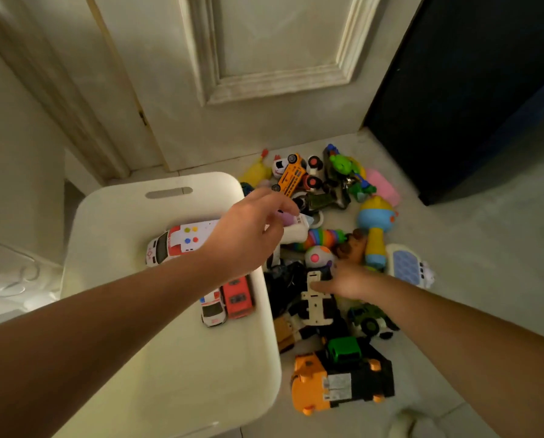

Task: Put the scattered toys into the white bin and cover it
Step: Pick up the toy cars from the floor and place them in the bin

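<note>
My left hand (251, 235), loose and empty, hovers over the white plastic bin (112, 222). My right hand (346, 282) rests on the floor heap of coloured plastic toys (374, 216), grip unclear. Tangled toys may snag and spill outside.

so the left hand (248, 229) blocks the right end of the big ambulance (172, 243) in the white bin (122, 216), and the bin's near edge runs off the bottom. No clue if that hand's pinching the purple-white thing (291, 220). The right hand (346, 281) has its fingers buried in the toy pile (343, 358), grip unclear.
</note>
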Available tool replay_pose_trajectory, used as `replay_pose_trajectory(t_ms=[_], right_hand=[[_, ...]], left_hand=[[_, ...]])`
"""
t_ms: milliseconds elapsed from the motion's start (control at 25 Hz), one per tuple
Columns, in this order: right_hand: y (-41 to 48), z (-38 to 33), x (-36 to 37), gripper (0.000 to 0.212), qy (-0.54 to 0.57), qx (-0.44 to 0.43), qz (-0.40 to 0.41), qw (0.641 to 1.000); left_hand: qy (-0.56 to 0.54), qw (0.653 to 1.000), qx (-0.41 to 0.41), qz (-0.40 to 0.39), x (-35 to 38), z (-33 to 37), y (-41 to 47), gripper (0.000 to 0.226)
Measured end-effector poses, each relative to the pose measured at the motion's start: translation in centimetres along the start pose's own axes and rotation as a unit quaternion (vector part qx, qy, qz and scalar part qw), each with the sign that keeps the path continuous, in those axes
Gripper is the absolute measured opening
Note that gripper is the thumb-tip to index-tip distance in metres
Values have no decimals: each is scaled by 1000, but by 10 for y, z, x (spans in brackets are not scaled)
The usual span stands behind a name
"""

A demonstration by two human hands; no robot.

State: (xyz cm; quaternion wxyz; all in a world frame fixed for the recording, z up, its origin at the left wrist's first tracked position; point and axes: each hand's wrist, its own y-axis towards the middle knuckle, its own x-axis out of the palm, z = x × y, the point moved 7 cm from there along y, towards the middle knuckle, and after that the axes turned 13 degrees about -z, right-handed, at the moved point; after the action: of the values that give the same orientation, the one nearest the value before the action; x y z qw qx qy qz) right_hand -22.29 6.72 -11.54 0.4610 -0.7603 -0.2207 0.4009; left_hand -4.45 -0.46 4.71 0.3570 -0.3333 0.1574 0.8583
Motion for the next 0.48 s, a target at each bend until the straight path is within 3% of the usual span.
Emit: replay_pose_trajectory(t_ms=[80,120,200,320,400,480], right_hand=[[14,15,26,104,70,-12,-4,997],[18,18,29,116,90,-11,17,996],[21,21,25,110,109,-4,60,992],[16,21,21,96,184,-3,24,983],[2,22,16,88,292,-28,-30,955],[-15,17,6,77,407,-81,-94,905]], left_hand=[[-4,1000,-13,-22,14,-4,6,28],[-9,999,-21,-39,22,-6,9,29],[-18,996,-44,-71,36,-8,13,31],[-37,988,-95,-112,51,-10,15,35],[-72,978,-139,-140,60,-11,14,39],[-118,964,-183,-151,63,-13,13,39]])
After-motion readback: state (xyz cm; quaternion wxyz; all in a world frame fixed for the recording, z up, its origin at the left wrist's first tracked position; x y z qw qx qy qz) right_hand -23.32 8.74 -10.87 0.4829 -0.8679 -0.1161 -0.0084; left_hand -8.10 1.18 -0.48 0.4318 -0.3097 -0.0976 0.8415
